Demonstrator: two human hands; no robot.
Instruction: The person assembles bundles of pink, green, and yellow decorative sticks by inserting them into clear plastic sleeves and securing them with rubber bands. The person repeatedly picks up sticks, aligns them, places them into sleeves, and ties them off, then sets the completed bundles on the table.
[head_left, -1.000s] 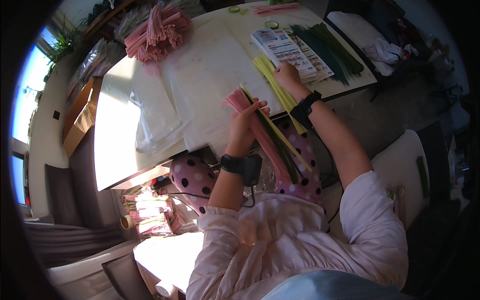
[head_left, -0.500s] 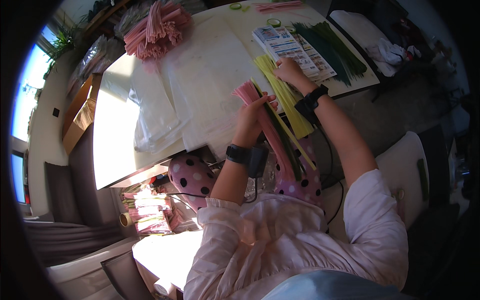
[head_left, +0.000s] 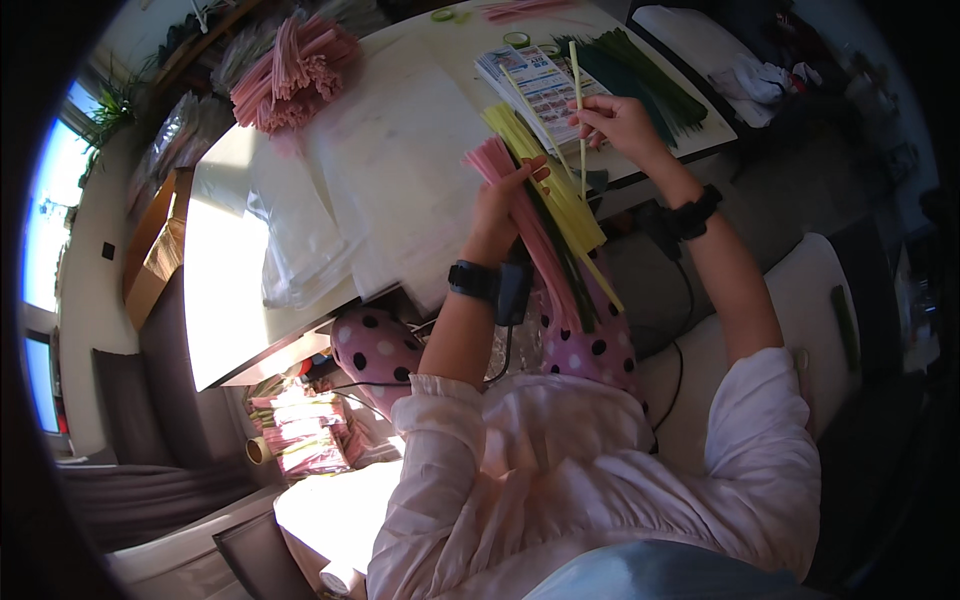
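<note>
My left hand (head_left: 500, 205) is closed round a bundle of pink pipe cleaners (head_left: 548, 255), with dark green ones (head_left: 572, 285) along its right side and a yellow one beside them. To the right, my right hand (head_left: 618, 122) pinches a pale yellow pipe cleaner (head_left: 577, 80) upright between thumb and fingers. Another pale yellow one slants just left of it; whether the hand holds that too, I cannot tell. A loose pile of yellow pipe cleaners (head_left: 565, 215) lies between my hands, by the table's near edge, partly behind the bundle.
Printed sheets (head_left: 545, 80), green tape rolls (head_left: 517, 40) and dark green pipe cleaners (head_left: 650, 85) lie at the table's far right. Clear plastic bags (head_left: 310, 230) cover its middle. A big pink bundle (head_left: 295, 75) stands far left. Wrapped pink packs (head_left: 305, 430) sit below. Cables hang from my wristbands.
My right hand has moved from the yellow pile up and to the right, lifting a yellow pipe cleaner out. My left hand keeps its hold on the bundle, nearly unmoved.
</note>
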